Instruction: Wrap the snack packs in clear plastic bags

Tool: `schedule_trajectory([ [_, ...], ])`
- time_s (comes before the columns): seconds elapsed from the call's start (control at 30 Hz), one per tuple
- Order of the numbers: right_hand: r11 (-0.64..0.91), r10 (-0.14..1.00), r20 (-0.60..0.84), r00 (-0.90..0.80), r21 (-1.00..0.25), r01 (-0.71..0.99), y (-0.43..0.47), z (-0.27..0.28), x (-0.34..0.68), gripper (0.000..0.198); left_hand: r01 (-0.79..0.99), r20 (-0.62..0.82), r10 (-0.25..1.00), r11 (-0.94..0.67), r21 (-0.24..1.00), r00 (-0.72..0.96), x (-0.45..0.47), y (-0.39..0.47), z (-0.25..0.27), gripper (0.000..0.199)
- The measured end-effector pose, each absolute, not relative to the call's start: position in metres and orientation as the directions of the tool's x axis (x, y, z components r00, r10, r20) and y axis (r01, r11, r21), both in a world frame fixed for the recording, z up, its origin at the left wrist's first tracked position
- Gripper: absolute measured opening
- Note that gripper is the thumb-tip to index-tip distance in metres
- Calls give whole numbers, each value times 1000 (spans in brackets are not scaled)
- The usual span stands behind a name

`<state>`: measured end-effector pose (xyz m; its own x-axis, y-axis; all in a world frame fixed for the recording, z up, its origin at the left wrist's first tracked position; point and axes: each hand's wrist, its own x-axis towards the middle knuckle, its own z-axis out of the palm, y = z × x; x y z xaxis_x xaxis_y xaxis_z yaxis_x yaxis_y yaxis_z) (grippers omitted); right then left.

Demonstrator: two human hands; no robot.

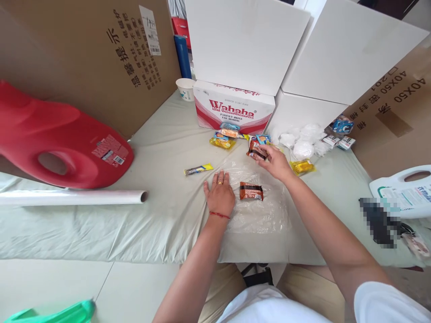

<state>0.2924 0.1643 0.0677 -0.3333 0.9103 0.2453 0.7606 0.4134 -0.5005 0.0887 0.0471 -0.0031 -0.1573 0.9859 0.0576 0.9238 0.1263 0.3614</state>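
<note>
On the pale cloth in front of me, my left hand [219, 194] lies flat, fingers spread, pinning the edge of a clear plastic sheet [259, 211]. One brown snack packet [251, 191] already sits on that sheet, just beside my thumb. My right hand [274, 161] pinches a second brown packet [257, 151] above the sheet's far edge, not yet set down. More snacks [224, 139] wait by the Wahaha box [234, 110], perhaps half a dozen; they blur together.

A snack packet [251, 191] lies on the plastic sheet [266, 215] (jug [60, 139] far left).
</note>
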Motion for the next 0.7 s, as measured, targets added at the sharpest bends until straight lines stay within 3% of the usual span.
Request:
schedule_trajectory([
  [0.13,468,849,106,-518,-606,644,109,65,296,53,926,60,986,125,357,-156,88,47,-3,56],
  [0.33,443,853,-93,-513,-391,807,77,57,289,53,927,65,985,127,353,-159,89,47,-2,54],
  [0.57,402,858,-137,-494,-418,814,71,66,286,39,912,87,981,129,389,-176,89,47,-4,52],
  [0.7,438,846,-136,-515,-374,818,69,70,287,52,905,100,979,124,408,-179,90,48,-5,51],
])
